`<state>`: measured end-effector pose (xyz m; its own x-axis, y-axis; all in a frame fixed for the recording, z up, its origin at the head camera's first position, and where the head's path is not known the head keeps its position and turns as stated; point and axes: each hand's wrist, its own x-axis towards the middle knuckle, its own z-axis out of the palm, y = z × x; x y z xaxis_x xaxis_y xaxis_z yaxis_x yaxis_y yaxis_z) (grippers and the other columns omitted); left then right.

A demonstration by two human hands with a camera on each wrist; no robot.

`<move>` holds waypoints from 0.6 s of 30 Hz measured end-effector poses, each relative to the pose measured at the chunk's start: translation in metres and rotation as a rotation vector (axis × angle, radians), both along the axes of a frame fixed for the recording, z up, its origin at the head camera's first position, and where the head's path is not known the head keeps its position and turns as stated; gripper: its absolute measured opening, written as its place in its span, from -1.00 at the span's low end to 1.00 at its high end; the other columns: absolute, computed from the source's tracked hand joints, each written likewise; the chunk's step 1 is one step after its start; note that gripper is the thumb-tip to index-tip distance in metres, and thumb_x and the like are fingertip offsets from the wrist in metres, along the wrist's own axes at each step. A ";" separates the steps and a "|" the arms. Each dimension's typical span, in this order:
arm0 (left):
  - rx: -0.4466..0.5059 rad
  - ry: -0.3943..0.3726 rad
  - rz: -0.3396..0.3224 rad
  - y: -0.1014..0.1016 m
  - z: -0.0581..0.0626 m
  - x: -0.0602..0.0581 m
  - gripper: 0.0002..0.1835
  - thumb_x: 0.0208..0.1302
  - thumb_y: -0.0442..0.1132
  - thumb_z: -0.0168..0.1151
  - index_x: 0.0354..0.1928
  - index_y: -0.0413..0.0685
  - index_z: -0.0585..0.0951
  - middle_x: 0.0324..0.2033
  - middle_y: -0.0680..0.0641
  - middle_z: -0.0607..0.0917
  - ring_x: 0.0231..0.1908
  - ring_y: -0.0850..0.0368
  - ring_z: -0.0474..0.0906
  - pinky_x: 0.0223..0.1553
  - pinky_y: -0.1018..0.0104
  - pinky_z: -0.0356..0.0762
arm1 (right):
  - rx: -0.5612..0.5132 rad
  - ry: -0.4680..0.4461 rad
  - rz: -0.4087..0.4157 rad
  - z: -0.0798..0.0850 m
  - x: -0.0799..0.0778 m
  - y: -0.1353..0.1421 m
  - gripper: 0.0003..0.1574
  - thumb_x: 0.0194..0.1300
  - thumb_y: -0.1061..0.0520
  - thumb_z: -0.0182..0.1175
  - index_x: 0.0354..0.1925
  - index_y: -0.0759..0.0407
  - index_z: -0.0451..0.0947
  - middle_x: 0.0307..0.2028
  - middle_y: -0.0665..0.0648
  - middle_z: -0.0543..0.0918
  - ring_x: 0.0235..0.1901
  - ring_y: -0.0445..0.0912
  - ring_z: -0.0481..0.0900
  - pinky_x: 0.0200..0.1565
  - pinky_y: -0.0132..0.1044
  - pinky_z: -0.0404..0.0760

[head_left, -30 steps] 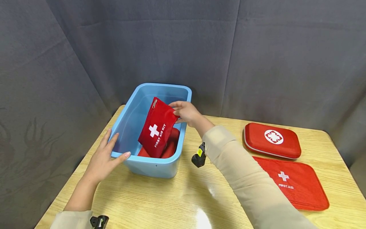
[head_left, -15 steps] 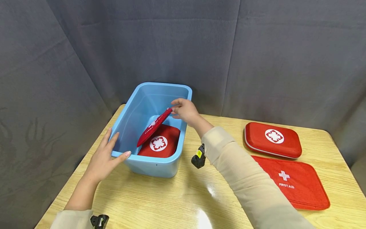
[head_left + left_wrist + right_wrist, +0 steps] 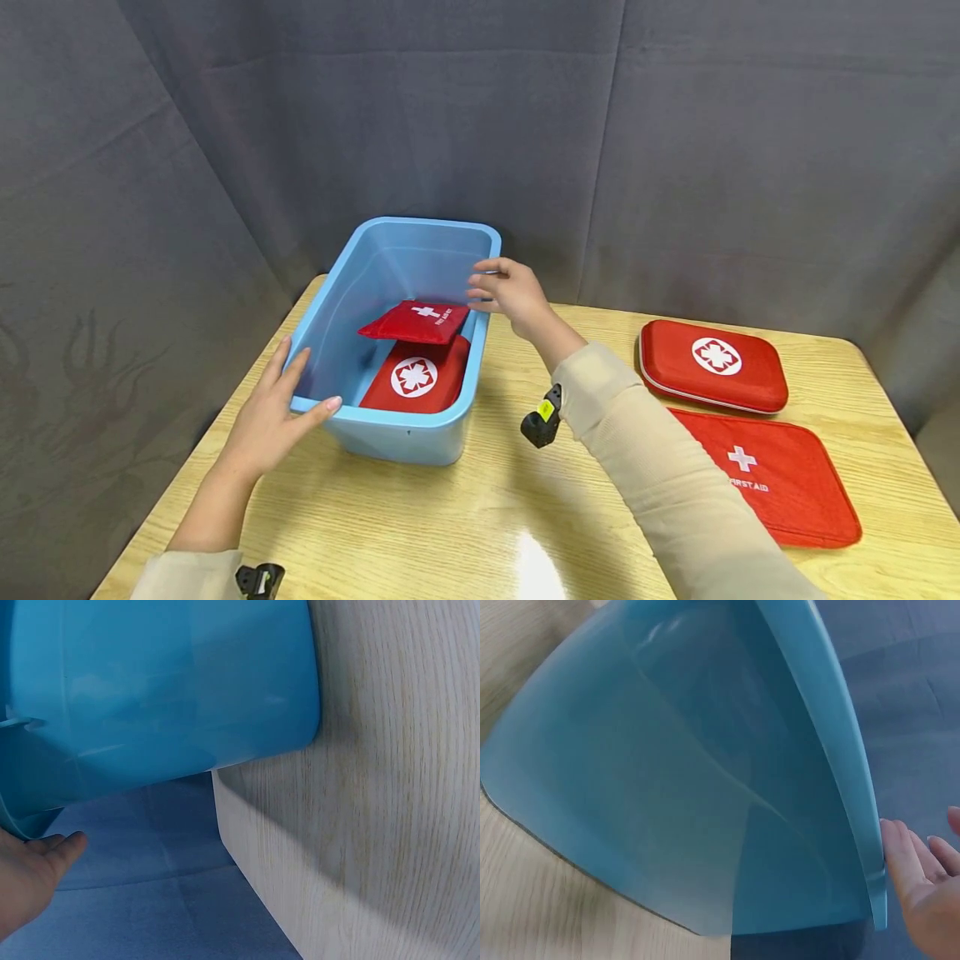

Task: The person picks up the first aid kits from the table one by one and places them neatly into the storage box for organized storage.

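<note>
A light blue plastic bin (image 3: 431, 418) stands at the left of the table. My left hand (image 3: 266, 421) rests on its near left corner, thumb on the front rim and fingers spread along the left side. In the left wrist view, fingertips (image 3: 69, 851) lie against the underside of the rim. Inside the bin, a red zippered first aid pouch (image 3: 408, 323) slants over a red hard first aid case (image 3: 386, 385) with a round white emblem. My right hand (image 3: 513, 292) is above the bin's right rim, fingers loosely extended, holding nothing.
On the right of the wooden table (image 3: 420, 533) lie another red hard first aid case (image 3: 675, 354) and a flat red first aid bag (image 3: 787, 483), partly behind my right sleeve. A grey curtain (image 3: 555, 150) hangs behind and to the left.
The red pouch has left my right hand, tipped back and come down onto the case in the bin. My right hand has drawn off to the right. My left hand has stayed put.
</note>
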<state>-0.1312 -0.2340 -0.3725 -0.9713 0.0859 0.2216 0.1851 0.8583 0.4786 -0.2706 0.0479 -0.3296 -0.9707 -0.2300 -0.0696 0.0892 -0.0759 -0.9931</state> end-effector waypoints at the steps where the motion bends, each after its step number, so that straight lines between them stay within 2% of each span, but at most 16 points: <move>1: 0.000 -0.001 -0.001 0.000 0.000 0.000 -0.18 0.05 0.11 0.12 0.25 -0.23 0.12 0.28 -0.19 -0.10 0.15 -0.27 0.02 -0.08 -0.26 0.11 | -0.017 -0.002 -0.001 -0.001 0.000 0.002 -0.60 0.21 0.30 -0.01 0.03 0.40 0.28 -0.13 0.29 0.43 -0.15 0.10 0.47 -0.19 -0.17 0.49; 10: 0.000 -0.003 0.004 0.000 -0.001 0.000 -0.18 0.05 0.11 0.12 0.25 -0.23 0.12 0.28 -0.21 -0.09 0.15 -0.27 0.02 -0.08 -0.27 0.10 | -0.085 -0.009 -0.031 -0.006 0.001 0.019 -0.58 0.21 0.27 0.01 0.02 0.44 0.26 -0.15 0.32 0.44 -0.17 0.10 0.48 -0.17 -0.16 0.47; 18: 0.001 0.004 0.000 0.000 0.000 0.000 -0.18 0.05 0.10 0.12 0.25 -0.23 0.12 0.27 -0.22 -0.08 0.15 -0.27 0.02 -0.08 -0.27 0.10 | -0.070 -0.028 -0.054 -0.016 0.003 0.032 -0.61 0.22 0.23 0.02 -0.02 0.40 0.28 -0.08 0.37 0.41 -0.06 0.18 0.41 -0.18 -0.17 0.48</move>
